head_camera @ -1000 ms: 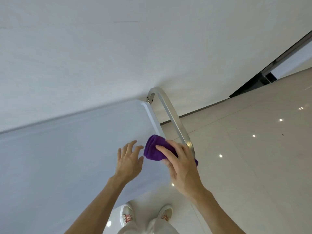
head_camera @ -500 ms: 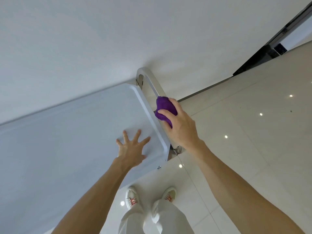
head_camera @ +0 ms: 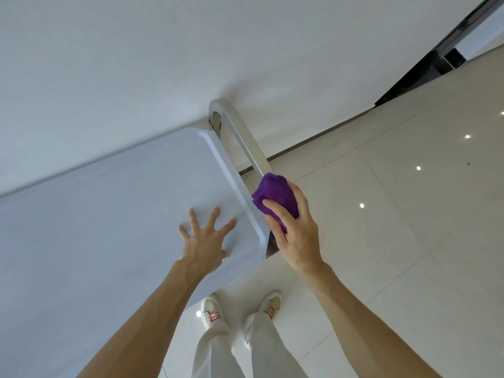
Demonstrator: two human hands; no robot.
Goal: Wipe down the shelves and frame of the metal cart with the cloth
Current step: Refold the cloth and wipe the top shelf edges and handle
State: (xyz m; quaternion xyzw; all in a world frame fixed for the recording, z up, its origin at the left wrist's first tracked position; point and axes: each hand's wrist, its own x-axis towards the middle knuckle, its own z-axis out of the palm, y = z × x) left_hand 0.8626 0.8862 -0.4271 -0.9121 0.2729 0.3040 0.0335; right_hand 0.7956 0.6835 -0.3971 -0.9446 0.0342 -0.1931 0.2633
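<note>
The metal cart's top shelf point(head_camera: 109, 214) fills the left of the view, pale and flat with a raised rim. Its curved steel handle bar point(head_camera: 242, 135) arches along the right end. My right hand point(head_camera: 296, 233) is wrapped around that bar near its near end, gripping a bunched purple cloth point(head_camera: 274, 197) against the metal. My left hand point(head_camera: 204, 241) lies flat on the shelf close to the right rim, fingers spread, holding nothing. The lower shelves are hidden under the top one.
A white wall point(head_camera: 245, 50) stands right behind the cart. Glossy tiled floor point(head_camera: 409, 214) stretches to the right, with a dark door frame point(head_camera: 436, 61) at the top right. My feet in white shoes point(head_camera: 212, 312) stand by the cart's near corner.
My right hand with the cloth has slid back down the handle bar toward me, after going up it from the near end. My left hand stays flat on the shelf.
</note>
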